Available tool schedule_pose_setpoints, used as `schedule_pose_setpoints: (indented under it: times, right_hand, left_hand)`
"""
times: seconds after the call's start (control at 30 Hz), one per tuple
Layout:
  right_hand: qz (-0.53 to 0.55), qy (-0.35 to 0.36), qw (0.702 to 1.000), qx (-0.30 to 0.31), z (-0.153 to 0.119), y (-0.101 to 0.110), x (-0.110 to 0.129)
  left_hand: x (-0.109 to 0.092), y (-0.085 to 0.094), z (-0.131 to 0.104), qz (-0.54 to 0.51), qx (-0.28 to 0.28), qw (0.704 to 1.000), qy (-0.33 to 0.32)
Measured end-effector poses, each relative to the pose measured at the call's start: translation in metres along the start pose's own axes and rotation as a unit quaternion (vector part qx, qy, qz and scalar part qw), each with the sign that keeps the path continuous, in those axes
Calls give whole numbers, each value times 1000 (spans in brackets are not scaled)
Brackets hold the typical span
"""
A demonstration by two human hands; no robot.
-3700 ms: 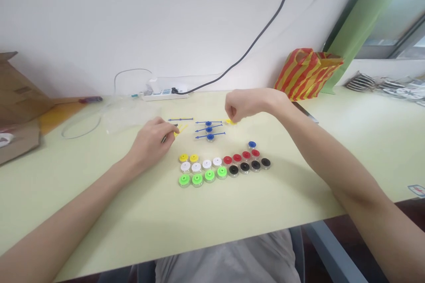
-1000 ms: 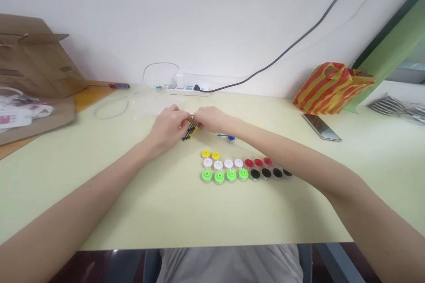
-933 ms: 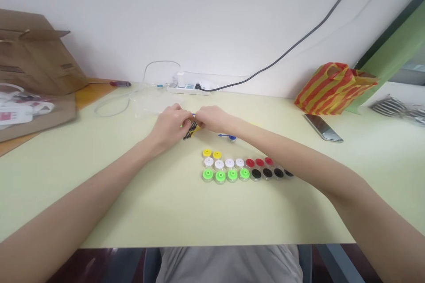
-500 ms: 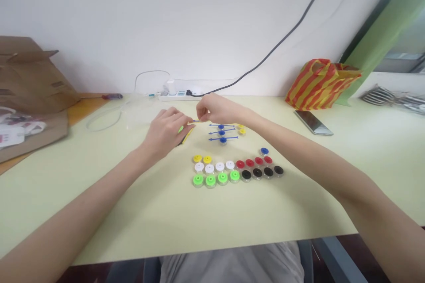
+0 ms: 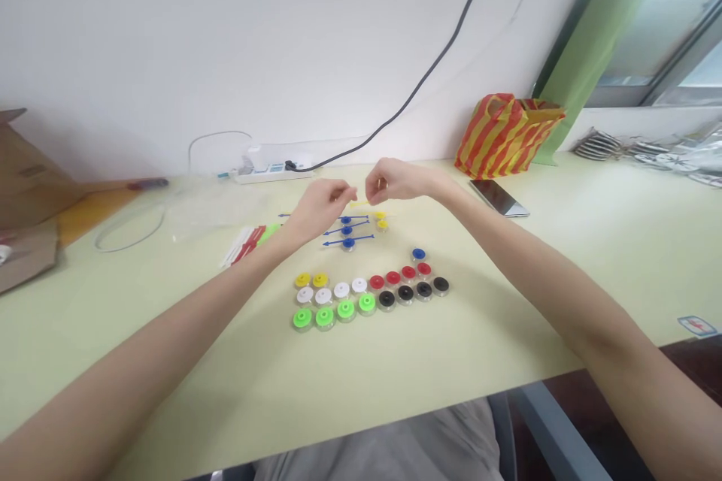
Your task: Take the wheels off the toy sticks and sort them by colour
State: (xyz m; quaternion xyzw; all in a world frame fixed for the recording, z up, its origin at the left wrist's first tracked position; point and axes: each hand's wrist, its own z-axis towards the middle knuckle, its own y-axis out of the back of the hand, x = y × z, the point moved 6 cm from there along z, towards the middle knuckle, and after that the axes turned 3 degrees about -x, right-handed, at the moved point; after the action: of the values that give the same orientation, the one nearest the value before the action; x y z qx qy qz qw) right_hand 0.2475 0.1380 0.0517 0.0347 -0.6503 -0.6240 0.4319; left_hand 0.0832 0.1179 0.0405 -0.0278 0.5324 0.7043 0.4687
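My left hand [image 5: 323, 207] is closed in a pinch above the back of the table. Facing it, my right hand [image 5: 395, 182] is pinched too. A thin yellow arrow [image 5: 359, 204] spans the gap between both sets of fingertips. Below lie several blue arrows [image 5: 348, 243], set across round bases with blue tops. Two bases with yellow tops [image 5: 382, 225] stand under my right hand. Beside my left wrist are loose white, red and green arrows [image 5: 248, 244], partly covered by the forearm. Nearer me are rows of round bases topped in yellow, white, red, green [image 5: 346, 310] and black [image 5: 405, 292].
A lone blue-topped base [image 5: 418, 254] sits right of the rows. Further right are a phone [image 5: 499, 198] and a striped bag [image 5: 505, 137]. A power strip [image 5: 274, 174] with a black cable lies by the wall. At left are clear plastic, a screwdriver [image 5: 147, 184] and a cardboard box [image 5: 34, 173].
My left hand has come away from the loose arrows and moved right toward my right hand. A yellow arrow now shows between the hands. The view has swung right.
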Motion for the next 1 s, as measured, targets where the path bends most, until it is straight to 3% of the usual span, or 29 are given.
schedule_pose_setpoints:
  times: [0.1,0.2,0.37,0.47,1.0]
  right_hand:
    - [43,-37,996,70,-5,-14,-25]
    - [70,-39,992,102,-5,-25,-38]
    - [47,-38,991,121,-1,-30,-38]
    - [22,-32,992,122,-1,-28,-35]
    - [28,-29,991,131,-1,-31,-53]
  left_hand:
    - [9,11,-10,6,-40,999,15]
    - [29,38,-38,25,-96,993,59]
    - [58,81,-87,79,-164,975,130]
    - [68,94,-97,89,-200,965,147]
    - [68,80,-95,169,-159,971,61]
